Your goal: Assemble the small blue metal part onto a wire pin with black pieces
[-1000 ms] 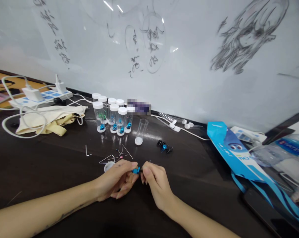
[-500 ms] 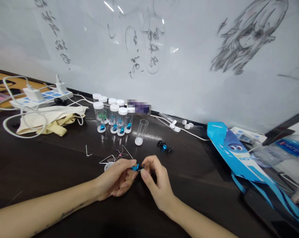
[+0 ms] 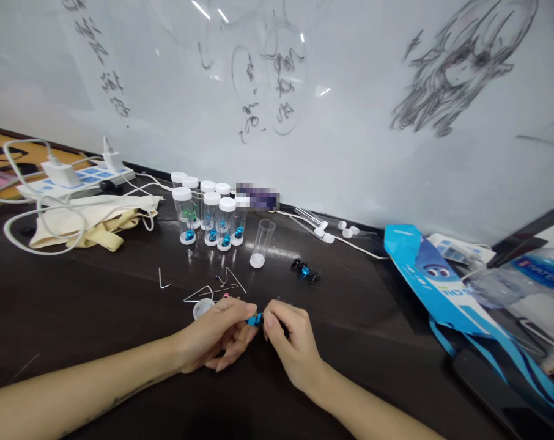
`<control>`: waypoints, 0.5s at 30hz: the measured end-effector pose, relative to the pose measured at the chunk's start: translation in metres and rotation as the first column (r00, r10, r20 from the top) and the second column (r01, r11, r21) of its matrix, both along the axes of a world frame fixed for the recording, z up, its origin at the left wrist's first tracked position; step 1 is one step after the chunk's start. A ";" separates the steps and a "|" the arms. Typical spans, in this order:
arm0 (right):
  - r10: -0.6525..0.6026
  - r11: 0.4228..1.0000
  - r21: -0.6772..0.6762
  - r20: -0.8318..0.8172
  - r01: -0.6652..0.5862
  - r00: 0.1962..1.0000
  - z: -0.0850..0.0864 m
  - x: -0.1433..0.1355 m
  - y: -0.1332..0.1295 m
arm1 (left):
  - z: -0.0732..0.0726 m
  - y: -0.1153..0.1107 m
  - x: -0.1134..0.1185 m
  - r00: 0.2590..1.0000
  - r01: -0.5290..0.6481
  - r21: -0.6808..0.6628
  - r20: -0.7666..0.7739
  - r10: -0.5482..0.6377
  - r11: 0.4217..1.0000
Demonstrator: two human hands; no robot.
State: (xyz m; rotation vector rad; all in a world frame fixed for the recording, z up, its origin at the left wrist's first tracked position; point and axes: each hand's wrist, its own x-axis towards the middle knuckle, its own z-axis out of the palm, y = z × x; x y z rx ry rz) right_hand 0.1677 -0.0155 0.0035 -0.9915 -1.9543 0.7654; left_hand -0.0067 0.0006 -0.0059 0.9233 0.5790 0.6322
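Observation:
Between thumb and fingers, my left hand (image 3: 219, 336) pinches a small blue part (image 3: 254, 319). My right hand (image 3: 293, 339) is closed against the right end of that part; whatever lies inside its fingertips is too small to make out. Just beyond my left hand are a round white cap (image 3: 203, 308) and several thin bent metal wires (image 3: 231, 278). An L-shaped key (image 3: 162, 280) rests farther left. An uncapped clear tube (image 3: 263, 241) stands on its white base behind my hands. Black parts with a blue piece (image 3: 305, 272) lie to the right.
Several capped clear tubes (image 3: 211, 217) with blue or green pieces stand at the back. Cloth (image 3: 93, 220), cables and a power strip (image 3: 93, 176) are left. At right are a blue bag (image 3: 424, 275), a water bottle (image 3: 538, 272) and a dark device (image 3: 501, 391). A whiteboard (image 3: 341, 134) borders the table.
The blue part has shifted slightly right and toward me. My right fingers have curled in closer to it. A small pink piece among the wires now shows nearer my left hand.

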 end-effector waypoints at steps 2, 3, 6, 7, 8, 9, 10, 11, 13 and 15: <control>0.001 1.000 -0.009 -0.005 -0.002 1.000 -0.002 0.000 0.001 | 0.000 0.000 0.000 1.000 0.007 0.013 -0.005 -0.007 1.000; 0.005 1.000 -0.022 -0.014 -0.006 1.000 -0.002 0.000 0.002 | -0.001 0.000 0.000 1.000 0.007 0.015 -0.007 -0.007 1.000; 0.021 0.998 -0.062 -0.055 -0.024 0.998 -0.002 -0.001 0.002 | 0.000 0.000 0.000 1.000 -0.008 0.003 -0.004 0.008 1.000; 0.016 0.997 -0.069 -0.070 -0.021 0.997 -0.002 -0.001 0.002 | 0.000 0.000 0.000 1.000 -0.021 -0.010 0.001 0.021 1.000; 0.006 0.997 -0.071 -0.087 -0.012 0.996 -0.002 -0.001 0.002 | 0.001 0.001 0.000 0.999 -0.035 -0.026 0.006 0.036 0.999; -0.008 0.997 -0.072 -0.104 0.001 0.995 -0.001 -0.001 0.001 | 0.001 0.001 0.000 0.999 -0.052 -0.045 0.012 0.053 0.998; -0.023 0.997 -0.073 -0.118 0.015 0.993 -0.001 -0.001 0.001 | 0.002 0.002 0.000 0.998 -0.067 -0.062 0.017 0.068 0.996; -0.033 0.997 -0.076 -0.128 0.024 0.991 -0.001 -0.001 0.000 | 0.002 0.002 -0.001 0.997 -0.077 -0.075 0.022 0.079 0.994; -0.037 0.997 -0.078 -0.128 0.027 0.991 0.000 -0.001 -0.001 | 0.002 0.002 -0.001 0.996 -0.081 -0.088 0.029 0.084 0.993; -0.030 0.997 -0.072 -0.111 0.022 0.993 0.000 0.000 -0.002 | 0.001 0.002 0.000 0.997 -0.070 -0.087 0.033 0.073 0.994</control>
